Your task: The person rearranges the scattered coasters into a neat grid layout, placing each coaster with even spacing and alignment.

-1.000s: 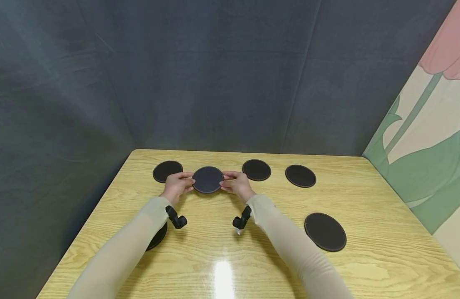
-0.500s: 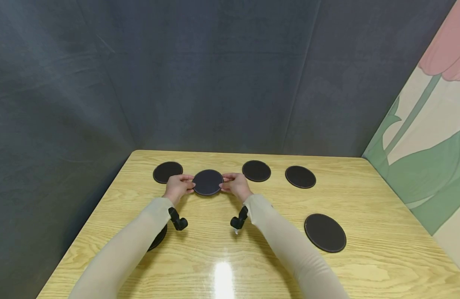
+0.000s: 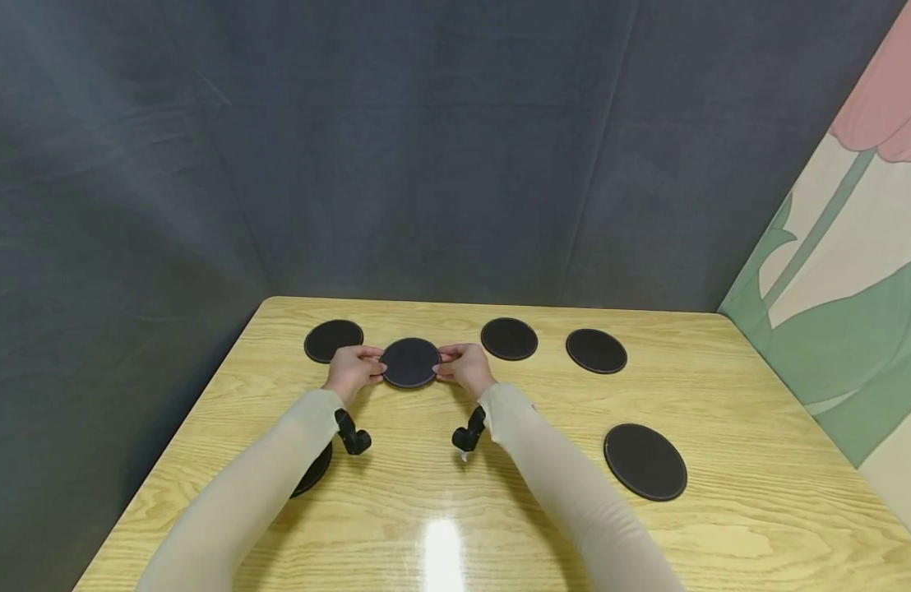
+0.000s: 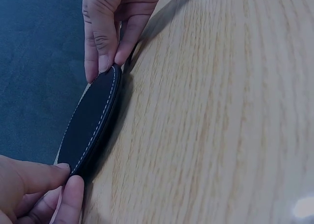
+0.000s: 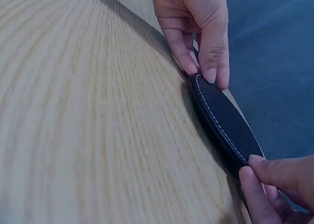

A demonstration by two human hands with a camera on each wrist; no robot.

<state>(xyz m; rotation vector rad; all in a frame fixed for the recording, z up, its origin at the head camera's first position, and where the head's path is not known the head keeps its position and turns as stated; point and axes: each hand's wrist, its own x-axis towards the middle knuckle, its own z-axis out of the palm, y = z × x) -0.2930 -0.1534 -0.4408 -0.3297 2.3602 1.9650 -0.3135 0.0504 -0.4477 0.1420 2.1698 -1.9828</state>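
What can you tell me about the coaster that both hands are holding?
The coaster is a thin round disc, dark navy to black, with a leather-like look and pale stitching along its rim, clear in the wrist views. The left hand pinches its left edge and the right hand its right edge, fingertips above and below. It is held roughly level, slightly tilted, low over the table, in the back row. Whether it touches the wood cannot be told.
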